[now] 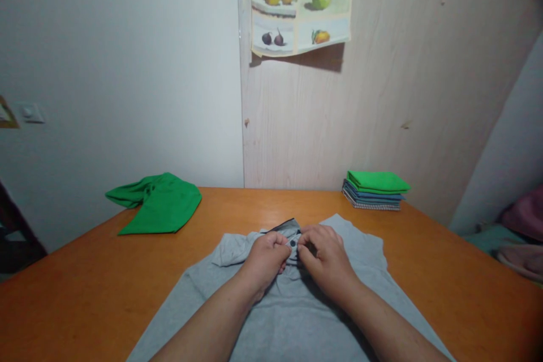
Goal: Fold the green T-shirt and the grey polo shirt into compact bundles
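A grey polo shirt [292, 317] lies spread on the table in front of me, its collar [285, 227] at the far side and its sleeves out to left and right. At the neck opening, my left hand [268, 254] pinches the placket cloth just left of a dark button [292, 243]. On the other side of that button, my right hand [324, 254] has thumb and forefinger closed on the placket edge. The fingers partly hide the cloth between them. The button shows in the gap between both hands.
A crumpled green garment [169, 203] lies at the table's far left. At the far right stands a stack of folded clothes [375, 189], bright green on top. The orange-brown table [63, 294] meets a wall with a fruit picture [301, 14].
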Demonstrator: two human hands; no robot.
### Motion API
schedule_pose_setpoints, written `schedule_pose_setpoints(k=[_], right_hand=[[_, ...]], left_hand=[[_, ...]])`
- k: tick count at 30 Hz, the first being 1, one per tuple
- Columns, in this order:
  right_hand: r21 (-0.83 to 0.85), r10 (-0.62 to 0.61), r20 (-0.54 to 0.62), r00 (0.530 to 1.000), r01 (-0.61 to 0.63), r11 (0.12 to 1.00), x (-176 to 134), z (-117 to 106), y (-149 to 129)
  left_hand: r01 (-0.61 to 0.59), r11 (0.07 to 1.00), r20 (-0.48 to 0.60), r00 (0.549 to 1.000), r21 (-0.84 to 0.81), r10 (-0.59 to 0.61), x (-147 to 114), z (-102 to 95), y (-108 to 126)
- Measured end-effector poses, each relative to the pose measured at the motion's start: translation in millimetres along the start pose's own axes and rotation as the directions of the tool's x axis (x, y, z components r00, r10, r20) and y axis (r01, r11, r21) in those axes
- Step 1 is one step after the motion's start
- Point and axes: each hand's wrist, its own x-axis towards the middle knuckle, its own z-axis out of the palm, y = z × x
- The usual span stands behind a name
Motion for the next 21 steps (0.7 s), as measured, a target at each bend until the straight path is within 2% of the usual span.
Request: schedule_pose_setpoints(k=[5,10,14,21], right_hand=[[0.096,0.1,0.044,0.994,-0.104,0.99,0,10,8],[0.188,0.115,0.047,0.992,-0.122,0.975,1,15,8],[0.182,0.106,0.008,0.994,-0.106,0.978,1,14,7],[0.121,0.092,0.009,0.996,-0.092,0.988,0,15,3]], left_hand=[[0.002,0.999,-0.012,1.0,0.046,-0.001,0,-1.3,1],[-0.008,0.999,-0.001,1.0,0.053,0.008,-2,-2.3,3],[-0.041,0.999,0.001,0.999,0.033,0.041,-2,-3.1,2],[-0.114,0.99,-0.012,0.993,0.077,0.116,0,-1.6,-1]])
